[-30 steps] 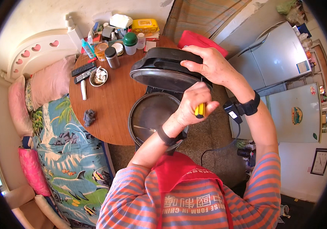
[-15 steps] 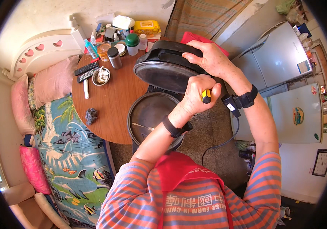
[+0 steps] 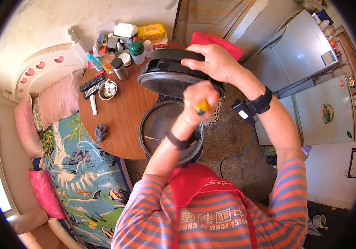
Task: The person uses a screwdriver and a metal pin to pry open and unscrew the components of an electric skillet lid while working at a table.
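A round black electric griddle stands with its lid (image 3: 165,83) raised on its hinge above the dark lower pan (image 3: 161,120). My right hand (image 3: 211,62) grips the top of the lid, its thumb along the outer side. Closed in my left hand (image 3: 198,99) is a tool with a yellow-and-black handle (image 3: 203,107). This hand is at the lid's lower right edge, near the hinge, and is blurred. The tool's working end is hidden, so its kind cannot be told. A thin pale strip (image 3: 151,137) shows across the lower pan.
The brown table (image 3: 119,120) at the left bears remote controls (image 3: 91,85), a bowl (image 3: 108,89), jars, wipes and a dark fuzzy clump (image 3: 101,132). Beyond it is a bed (image 3: 78,166). Refrigerators (image 3: 298,50) stand to the right. A cable (image 3: 236,155) hangs from my right wrist device.
My left hand has moved left along the lid with the tool and is now blurred. My right hand stays on the lid, which has shifted slightly left. The whole view has turned a little.
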A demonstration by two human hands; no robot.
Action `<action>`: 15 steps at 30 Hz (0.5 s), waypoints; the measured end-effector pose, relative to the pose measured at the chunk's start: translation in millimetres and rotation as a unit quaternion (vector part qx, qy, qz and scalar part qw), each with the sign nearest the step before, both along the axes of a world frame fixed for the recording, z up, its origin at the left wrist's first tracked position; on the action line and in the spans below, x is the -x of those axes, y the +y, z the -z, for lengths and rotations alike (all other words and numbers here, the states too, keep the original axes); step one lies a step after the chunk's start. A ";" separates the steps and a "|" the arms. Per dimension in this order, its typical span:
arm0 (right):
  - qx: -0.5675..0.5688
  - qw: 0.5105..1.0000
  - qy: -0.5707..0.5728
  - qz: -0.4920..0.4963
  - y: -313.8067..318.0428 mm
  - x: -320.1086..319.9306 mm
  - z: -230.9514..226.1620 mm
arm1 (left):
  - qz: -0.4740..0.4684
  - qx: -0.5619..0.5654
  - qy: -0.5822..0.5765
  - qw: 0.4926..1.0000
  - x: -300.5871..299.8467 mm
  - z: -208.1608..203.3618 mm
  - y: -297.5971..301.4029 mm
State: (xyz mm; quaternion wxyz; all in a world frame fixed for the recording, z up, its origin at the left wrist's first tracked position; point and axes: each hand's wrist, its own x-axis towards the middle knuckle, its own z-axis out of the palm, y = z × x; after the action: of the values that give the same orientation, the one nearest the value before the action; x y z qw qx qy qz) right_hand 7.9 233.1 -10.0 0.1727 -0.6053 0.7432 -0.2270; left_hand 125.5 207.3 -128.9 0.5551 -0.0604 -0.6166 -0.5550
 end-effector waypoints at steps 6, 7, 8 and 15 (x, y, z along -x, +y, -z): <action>0.060 0.997 0.048 0.029 15.7 0.0 18.0 | -0.061 0.314 -0.064 0.945 -3.4 -2.9 33.4; 0.065 0.997 0.020 0.019 15.9 -0.3 16.1 | -0.052 0.334 -0.069 0.939 -2.5 -5.2 32.5; 0.064 0.998 0.017 0.017 17.2 -2.0 18.6 | -0.045 0.353 -0.075 0.932 -3.3 -6.9 32.1; 0.062 0.997 0.037 -0.017 20.3 -4.4 18.9 | -0.029 0.539 -0.235 0.808 3.3 -31.0 43.1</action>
State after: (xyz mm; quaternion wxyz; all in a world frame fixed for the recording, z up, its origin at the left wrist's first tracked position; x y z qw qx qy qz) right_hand 12.3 253.3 -28.9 0.1116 -0.6355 0.7230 -0.2468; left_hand 122.1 250.4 -98.0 0.2870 -0.1995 -0.9300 -0.1138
